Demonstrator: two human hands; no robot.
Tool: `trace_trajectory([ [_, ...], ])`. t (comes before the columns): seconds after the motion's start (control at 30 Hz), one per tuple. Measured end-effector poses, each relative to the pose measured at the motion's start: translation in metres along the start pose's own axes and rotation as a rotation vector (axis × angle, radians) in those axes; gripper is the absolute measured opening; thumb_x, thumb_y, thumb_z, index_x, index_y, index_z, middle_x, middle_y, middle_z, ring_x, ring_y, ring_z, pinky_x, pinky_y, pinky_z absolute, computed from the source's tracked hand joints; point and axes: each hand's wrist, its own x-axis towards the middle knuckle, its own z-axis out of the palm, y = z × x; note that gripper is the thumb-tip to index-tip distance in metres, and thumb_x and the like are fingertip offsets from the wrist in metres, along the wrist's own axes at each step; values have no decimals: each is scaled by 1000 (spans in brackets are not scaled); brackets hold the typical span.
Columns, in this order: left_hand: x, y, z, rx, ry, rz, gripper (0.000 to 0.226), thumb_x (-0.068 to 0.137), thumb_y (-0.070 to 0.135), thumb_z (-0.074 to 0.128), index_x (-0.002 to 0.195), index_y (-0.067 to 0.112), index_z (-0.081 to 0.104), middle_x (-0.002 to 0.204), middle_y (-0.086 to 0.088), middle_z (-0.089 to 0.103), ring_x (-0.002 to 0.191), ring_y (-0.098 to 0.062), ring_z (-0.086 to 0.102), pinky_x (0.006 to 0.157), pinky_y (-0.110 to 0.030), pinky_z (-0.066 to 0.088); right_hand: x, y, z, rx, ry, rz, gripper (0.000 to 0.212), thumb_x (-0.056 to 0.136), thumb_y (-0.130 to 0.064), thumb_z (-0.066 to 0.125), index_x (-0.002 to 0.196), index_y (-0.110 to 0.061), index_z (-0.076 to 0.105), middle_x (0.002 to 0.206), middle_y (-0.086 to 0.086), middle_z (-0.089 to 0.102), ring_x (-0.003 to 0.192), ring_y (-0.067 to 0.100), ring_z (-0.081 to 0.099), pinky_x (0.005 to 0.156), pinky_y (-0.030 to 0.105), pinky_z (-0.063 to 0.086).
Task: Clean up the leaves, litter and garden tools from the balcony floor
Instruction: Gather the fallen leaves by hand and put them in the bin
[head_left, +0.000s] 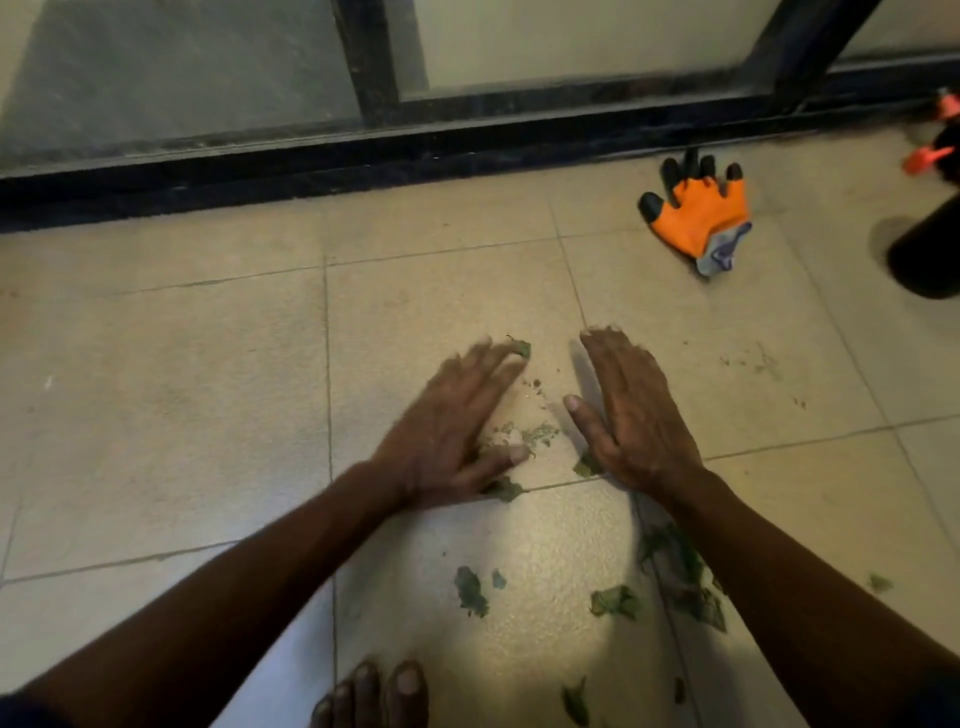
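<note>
On the beige tiled balcony floor (156, 364), my left hand (447, 436) and right hand (634, 415) lay flat, fingers (613, 358) straight, flanking crumbled green leaf bits (535, 434).

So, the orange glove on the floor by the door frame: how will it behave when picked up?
The orange glove lies slumped with a crumpled grey cuff, so it is probably floppy and light. It lies flat on the tiles, so it should not roll. Its dark fingertips look coated, so perhaps grippy.
</note>
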Motion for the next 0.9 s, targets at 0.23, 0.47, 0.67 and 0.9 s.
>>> trace_trajectory([
  [0.23, 76, -36, -18, 250, -158, 43, 101, 93, 83, 13, 166, 14, 6, 173, -13, -4, 160, -25, -7, 129, -54, 5, -13, 8, 1, -169, 170, 398, 64, 105, -51, 31, 155, -11, 33, 164, 14, 29, 154, 30, 22, 125, 52, 19],
  [0.47, 40, 47, 25, 11, -266, 367, 87, 100, 71, 22, 162, 10, 27, 172, -16, 12, 161, -30, 2, 127, -57, 13, -8, 9, -5, -212, 97, 439, 58, 106, -41, 30, 158, -16, 29, 167, 12, 23, 157, 28, 14, 125, 52, 17],
  [0.67, 8, 6, -25, -60, 6, -18, 75, 105, 61, 25, 154, 7, 41, 169, -18, 24, 158, -40, 15, 119, -72, 18, -5, 12, -7, -218, -8, 460, 61, 107, -42, 32, 162, -18, 22, 170, 10, 15, 158, 28, 8, 126, 51, 12],
  [0.9, -45, -38, -34, 234, -127, -324, 91, 97, 71, 23, 160, 5, 30, 171, -21, 11, 158, -41, 9, 124, -63, 13, -7, 11, -7, -201, 27, 463, 60, 108, -43, 28, 162, -18, 25, 170, 9, 17, 158, 27, 8, 126, 50, 13],
])
